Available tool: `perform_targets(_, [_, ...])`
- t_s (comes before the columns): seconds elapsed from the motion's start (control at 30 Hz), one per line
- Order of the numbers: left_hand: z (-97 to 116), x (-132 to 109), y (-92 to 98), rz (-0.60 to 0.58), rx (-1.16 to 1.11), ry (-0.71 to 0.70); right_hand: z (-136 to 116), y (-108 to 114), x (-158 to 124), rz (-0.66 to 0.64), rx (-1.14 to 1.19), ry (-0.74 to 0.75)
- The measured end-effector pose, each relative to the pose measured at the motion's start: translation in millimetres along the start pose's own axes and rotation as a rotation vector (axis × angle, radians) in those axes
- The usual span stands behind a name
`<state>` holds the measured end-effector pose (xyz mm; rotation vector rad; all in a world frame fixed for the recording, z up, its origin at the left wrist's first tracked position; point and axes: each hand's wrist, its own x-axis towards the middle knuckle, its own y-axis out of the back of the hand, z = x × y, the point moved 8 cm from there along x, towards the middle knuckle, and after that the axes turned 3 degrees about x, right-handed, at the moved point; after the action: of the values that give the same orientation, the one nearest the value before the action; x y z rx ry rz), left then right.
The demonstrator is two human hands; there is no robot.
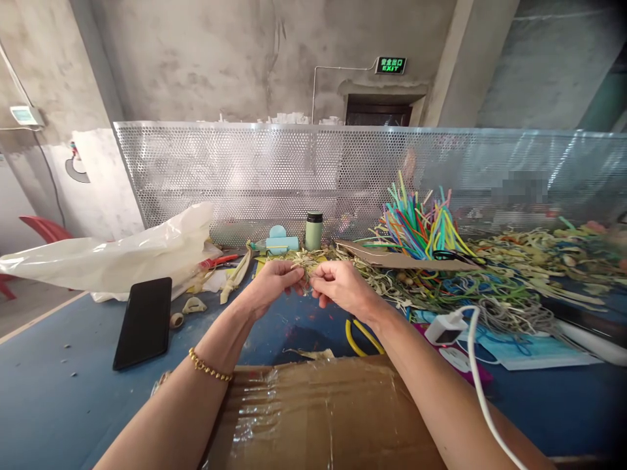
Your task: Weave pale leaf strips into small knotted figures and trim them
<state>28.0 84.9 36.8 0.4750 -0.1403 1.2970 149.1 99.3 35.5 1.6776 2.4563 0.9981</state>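
Note:
In the middle of the head view, my left hand and my right hand are close together above the blue table. Both are closed, thumbs pressed against fingers, on a small bunch of pale, straw-like strips. Where the bunch ends and the similar strips behind it begin is hard to see. Just beyond my hands stand a green jar with a black lid and a light blue container. A yellow-handled tool, partly hidden by my right forearm, lies nearer to me.
A taped cardboard box sits between my forearms. To the left are a black phone and plastic sheeting. Colourful pipe cleaners, a white charger and a face mask lie right. A perforated metal screen stands behind.

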Motion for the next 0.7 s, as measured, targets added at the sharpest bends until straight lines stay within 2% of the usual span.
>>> perform_targets(0.13, [-3.8,0.7,0.6,0.018,-0.07,0.023,-2.8,1.9,-0.1,0.038,0.074,-0.013])
perform_targets(0.3, [-6.3,1.9,2.9,0.036,-0.118,0.026,-5.6,-2.6,-1.2,-0.033,0.277,-0.077])
perform_targets(0.47, [-2.6,0.0,1.8,0.022,-0.13,0.03,-5.1,0.7,-1.9,-0.008,0.255,-0.097])
perform_targets(0.7, [1.2,-0.1,2.4,0.038,-0.117,0.011,-7.8,-2.9,-4.0,-0.062,0.26,-0.113])
